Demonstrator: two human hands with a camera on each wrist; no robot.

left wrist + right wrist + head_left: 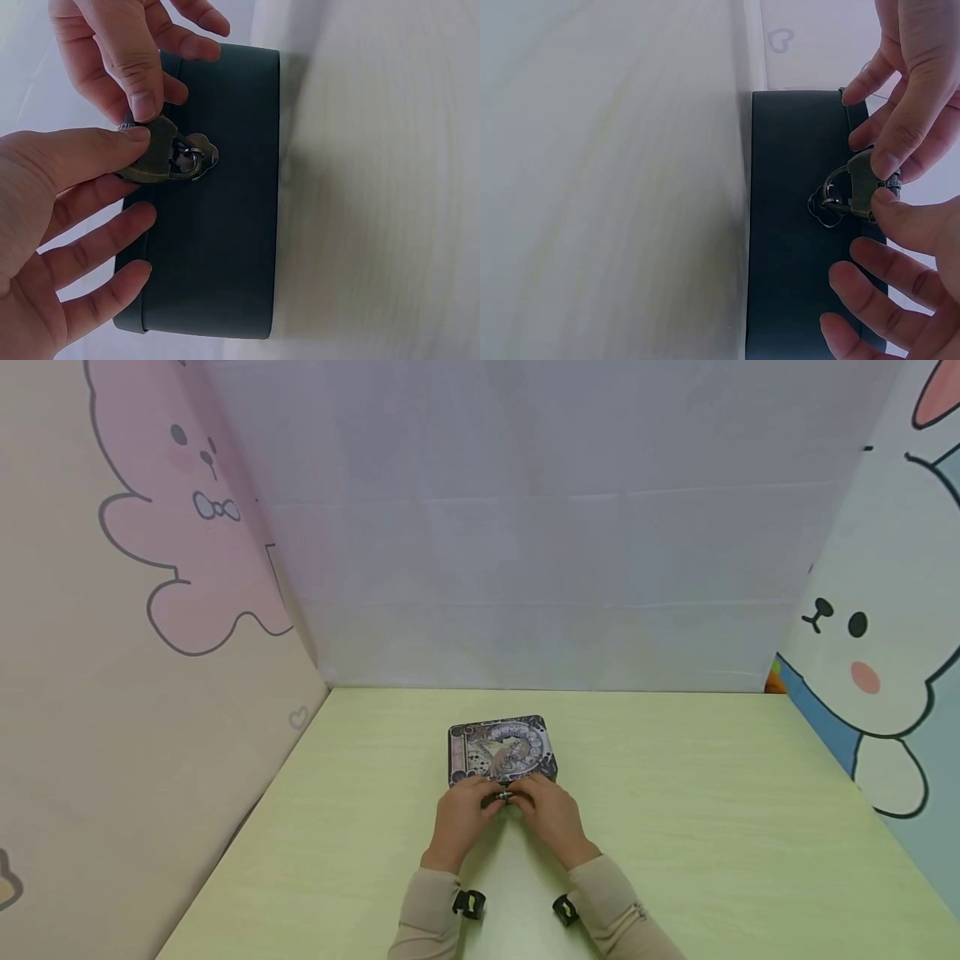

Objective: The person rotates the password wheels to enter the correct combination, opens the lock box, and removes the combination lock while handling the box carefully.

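Note:
A box [517, 739] with a dark patterned lid sits on the table, its plain dark front [217, 255] toward me. At that front hangs a bronze-coloured padlock [163, 150], its curved shackle [831, 182] linked with a small ring on a flower-shaped metal plate [210, 150]. My left hand [457, 820] pinches the padlock body from one side, thumb on its face. From the other side my right hand [555, 818] pinches it too, the thumb close to the ridged dials [892, 181]. The remaining fingers of both hands spread near the lid edge.
The pale yellow-green table [705, 818] extends around the box. A whitish cloth backdrop [540, 543] hangs behind it, with cartoon-printed walls [217, 693] on both sides. Black wrist bands with cameras [470, 905] sit at both sleeves.

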